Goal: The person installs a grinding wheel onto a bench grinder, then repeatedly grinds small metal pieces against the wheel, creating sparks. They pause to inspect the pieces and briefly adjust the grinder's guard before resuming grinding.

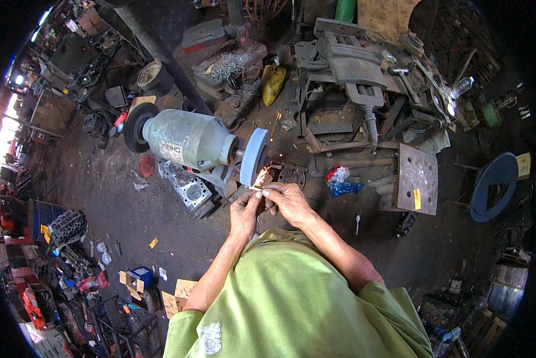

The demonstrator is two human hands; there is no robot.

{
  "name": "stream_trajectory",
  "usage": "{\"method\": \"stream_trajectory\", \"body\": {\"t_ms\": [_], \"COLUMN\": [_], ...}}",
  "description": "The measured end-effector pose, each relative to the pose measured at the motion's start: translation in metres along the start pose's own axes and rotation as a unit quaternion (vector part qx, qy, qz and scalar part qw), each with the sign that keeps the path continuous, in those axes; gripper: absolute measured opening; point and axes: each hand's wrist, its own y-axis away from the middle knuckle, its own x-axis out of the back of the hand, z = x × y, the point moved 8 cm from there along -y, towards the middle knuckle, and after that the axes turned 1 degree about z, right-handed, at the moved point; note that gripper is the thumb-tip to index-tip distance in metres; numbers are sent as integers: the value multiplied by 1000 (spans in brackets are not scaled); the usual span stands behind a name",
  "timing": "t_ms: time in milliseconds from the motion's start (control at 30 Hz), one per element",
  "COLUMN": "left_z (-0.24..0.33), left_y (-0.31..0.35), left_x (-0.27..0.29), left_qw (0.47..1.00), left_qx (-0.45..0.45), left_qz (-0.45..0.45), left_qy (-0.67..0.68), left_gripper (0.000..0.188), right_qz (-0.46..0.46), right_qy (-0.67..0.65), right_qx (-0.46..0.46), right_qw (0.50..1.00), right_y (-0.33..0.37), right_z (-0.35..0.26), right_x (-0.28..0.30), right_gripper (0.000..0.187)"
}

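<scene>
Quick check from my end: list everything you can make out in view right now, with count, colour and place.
bench grinder: one, pale green body, centre left on a stand
grinding wheel: one, grey-blue, grinder's right end, sparks at its lower edge
dark wheel: one, black, grinder's left end
small workpiece: one, too small to tell colour, pinched at the wheel
steel plate with holes: one, grey-brown, right of centre
yellow container: one, behind the grinder
blue round seat: one, far right
engine block: one, grey, lower left
blue box: one, on the floor, lower left
left hand: one, fingers on the workpiece
right hand: one, fingers on the workpiece
</scene>
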Motion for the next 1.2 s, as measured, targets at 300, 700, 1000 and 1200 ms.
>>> {"method": "stream_trajectory", "body": {"t_ms": [300,700,1000,1200], "left_z": [-2,-2,-1,1], "left_y": [-1,1,-1,0], "left_x": [5,-1,1,-1], "left_qw": [1000,1000,1000,1000], "left_qx": [-2,-1,-2,-2], "left_qz": [9,16,2,-2], "left_qy": [-7,1,8,6], "left_gripper": [25,24,25,26], "right_qz": [15,28,12,22], "right_qy": [-30,-23,-47,-49], "right_qx": [4,2,20,7], "right_qw": [999,999,999,999], "right_y": [-1,2,1,0], "right_z": [5,7,4,5], "right_x": [0,3,-2,-2], "right_gripper": [20,19,21,20]}}
